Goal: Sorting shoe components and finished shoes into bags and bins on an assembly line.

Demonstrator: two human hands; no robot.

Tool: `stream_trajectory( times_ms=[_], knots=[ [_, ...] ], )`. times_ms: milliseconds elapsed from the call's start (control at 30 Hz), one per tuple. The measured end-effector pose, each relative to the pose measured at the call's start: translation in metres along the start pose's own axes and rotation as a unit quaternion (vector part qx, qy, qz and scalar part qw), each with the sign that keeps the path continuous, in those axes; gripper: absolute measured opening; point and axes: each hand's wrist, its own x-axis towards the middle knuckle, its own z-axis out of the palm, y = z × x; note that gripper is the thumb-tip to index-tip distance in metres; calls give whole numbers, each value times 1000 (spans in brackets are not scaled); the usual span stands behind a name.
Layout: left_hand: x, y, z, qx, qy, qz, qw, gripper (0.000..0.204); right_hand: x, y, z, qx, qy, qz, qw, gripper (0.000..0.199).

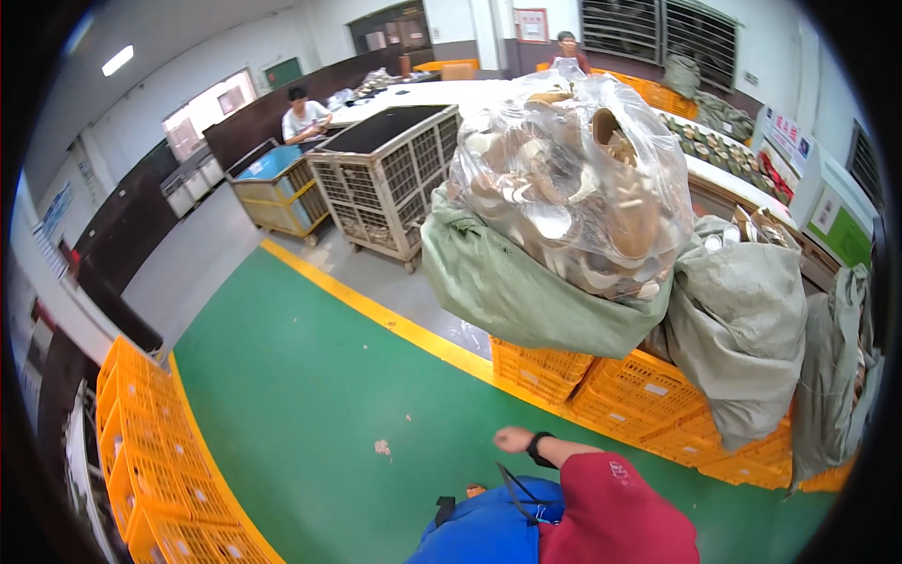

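Observation:
My right hand [514, 439] hangs over the green floor in front of my blue apron [498, 526]. Its fingers look curled in, and nothing shows in them. A black band [539, 451] circles that wrist, below a dark red sleeve [620, 517]. My left hand does not show; a small skin-toned patch at the apron's edge is too small to make out. Nearest beyond the right hand are stacked orange crates [536, 367]. Above them bulges a clear plastic bag [564, 188] full of brown and white pieces, with a green woven sack [536, 287] around its lower part.
Grey-green sacks [742, 320] lean over the crates at right. More orange crates [160, 442] line the left side. A wire-mesh cart [381, 179] and a yellow-framed cart [277, 193] stand beyond the yellow floor line [366, 305]. Two people are at the white tables.

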Motion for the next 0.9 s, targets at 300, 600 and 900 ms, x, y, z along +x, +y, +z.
stream_trajectory(
  times_ms=[300, 600, 900],
  knots=[
    [308, -86, -197, 233, -43, 204, 950, 26, 137, -86, -50, 41, 52, 60, 996, 27],
    [601, -75, -314, 424, -33, 397, 814, 20, 57, -36, 53, 72, 243, 486, 836, 27],
    [641, 333, -281, 9, -204, 397, 895, 33, 80, -76, 177, 247, 141, 584, 761, 14]
  ],
)
